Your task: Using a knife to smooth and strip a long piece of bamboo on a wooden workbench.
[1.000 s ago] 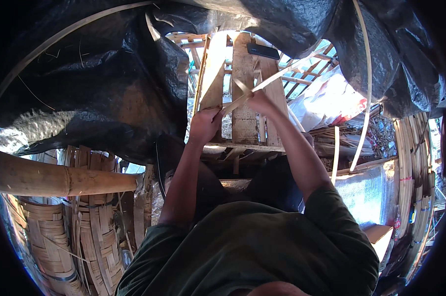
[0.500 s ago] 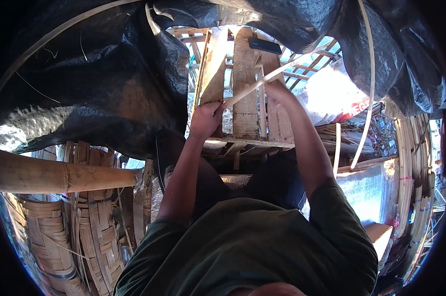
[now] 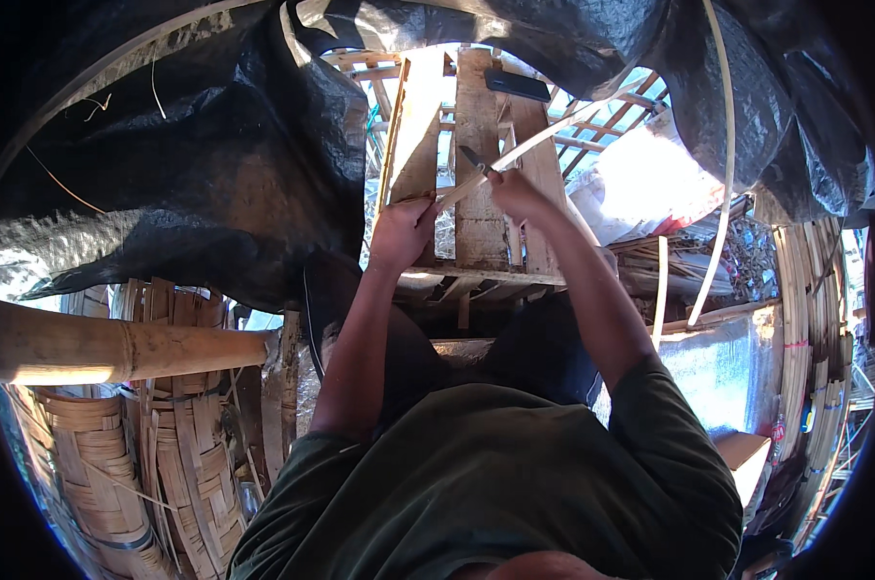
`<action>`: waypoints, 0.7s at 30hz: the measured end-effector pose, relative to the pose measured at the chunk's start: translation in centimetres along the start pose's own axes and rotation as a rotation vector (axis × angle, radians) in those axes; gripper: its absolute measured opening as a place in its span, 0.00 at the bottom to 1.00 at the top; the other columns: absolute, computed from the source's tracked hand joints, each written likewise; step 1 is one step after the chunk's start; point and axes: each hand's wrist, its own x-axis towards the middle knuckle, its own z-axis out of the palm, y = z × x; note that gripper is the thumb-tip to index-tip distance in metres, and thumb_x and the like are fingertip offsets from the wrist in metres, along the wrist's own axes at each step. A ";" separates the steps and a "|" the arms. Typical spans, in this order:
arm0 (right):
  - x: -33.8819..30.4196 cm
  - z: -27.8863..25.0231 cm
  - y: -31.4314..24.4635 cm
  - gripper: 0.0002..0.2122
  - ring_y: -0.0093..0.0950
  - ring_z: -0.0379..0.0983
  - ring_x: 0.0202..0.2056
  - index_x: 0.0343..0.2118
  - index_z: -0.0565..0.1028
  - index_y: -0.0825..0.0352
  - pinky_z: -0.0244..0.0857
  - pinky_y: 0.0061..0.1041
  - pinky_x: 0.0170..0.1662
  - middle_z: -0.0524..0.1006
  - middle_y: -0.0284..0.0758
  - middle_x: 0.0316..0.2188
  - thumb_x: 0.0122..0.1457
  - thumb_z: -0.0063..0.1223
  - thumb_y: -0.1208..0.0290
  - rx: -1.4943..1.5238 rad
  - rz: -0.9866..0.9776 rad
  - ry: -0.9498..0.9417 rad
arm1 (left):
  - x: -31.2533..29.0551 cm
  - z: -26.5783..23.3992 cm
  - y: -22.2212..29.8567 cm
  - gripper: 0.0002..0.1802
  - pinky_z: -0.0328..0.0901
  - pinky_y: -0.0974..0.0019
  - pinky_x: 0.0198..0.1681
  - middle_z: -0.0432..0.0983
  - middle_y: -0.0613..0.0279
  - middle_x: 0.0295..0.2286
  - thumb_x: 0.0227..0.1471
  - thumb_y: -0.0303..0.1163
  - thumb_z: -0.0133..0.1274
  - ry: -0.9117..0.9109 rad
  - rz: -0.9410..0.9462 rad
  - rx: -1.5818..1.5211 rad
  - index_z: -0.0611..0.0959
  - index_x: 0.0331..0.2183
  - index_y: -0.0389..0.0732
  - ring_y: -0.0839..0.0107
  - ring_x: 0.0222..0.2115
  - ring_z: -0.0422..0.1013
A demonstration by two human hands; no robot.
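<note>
Over a plank bench [image 3: 476,227], my left hand [image 3: 405,232] is closed around the near end of a long pale bamboo strip [image 3: 539,138]. The strip slants up and away to the right. My right hand [image 3: 526,198] is closed on a knife [image 3: 473,158], whose dark blade points up and to the left. Its blade lies by the strip, a short way from my left hand; whether it touches cannot be made out. My right fingers hide the knife's handle.
A dark phone [image 3: 517,85] lies at the bench's far end. Black plastic sheeting [image 3: 215,164] hangs at the left and overhead. A thick bamboo pole [image 3: 128,338] and woven bamboo baskets [image 3: 89,454] stand left. At right are a white sack [image 3: 641,184] and bundled bamboo strips [image 3: 805,319].
My right hand has moved left and slightly nearer along the strip, toward my left hand. The knife blade now shows. My left hand has stayed in about the same place.
</note>
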 end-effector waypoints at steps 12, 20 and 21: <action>0.0 -4.5 -0.5 0.17 0.20 0.60 0.14 0.37 0.68 0.69 0.60 0.25 0.17 0.64 0.27 0.16 0.70 0.38 0.57 -0.023 0.060 -0.076 | 0.4 0.3 1.2 0.11 0.71 0.58 0.32 0.81 0.51 0.31 0.59 0.38 0.56 -0.035 -0.053 0.044 0.85 0.36 0.41 0.52 0.30 0.78; -0.9 -6.4 -0.9 0.20 0.18 0.56 0.13 0.30 0.69 0.66 0.54 0.20 0.15 0.62 0.25 0.16 0.69 0.40 0.53 0.066 0.105 -0.303 | 0.4 0.5 1.0 0.15 0.66 0.48 0.29 0.75 0.47 0.23 0.58 0.37 0.56 0.064 0.002 -0.039 0.79 0.25 0.37 0.45 0.26 0.73; -0.2 -6.7 -0.8 0.19 0.17 0.56 0.13 0.31 0.69 0.65 0.54 0.20 0.15 0.62 0.24 0.16 0.68 0.44 0.52 0.101 0.006 -0.125 | 0.6 0.4 1.2 0.14 0.67 0.49 0.29 0.75 0.48 0.24 0.57 0.35 0.57 0.056 0.010 -0.028 0.78 0.24 0.36 0.46 0.26 0.73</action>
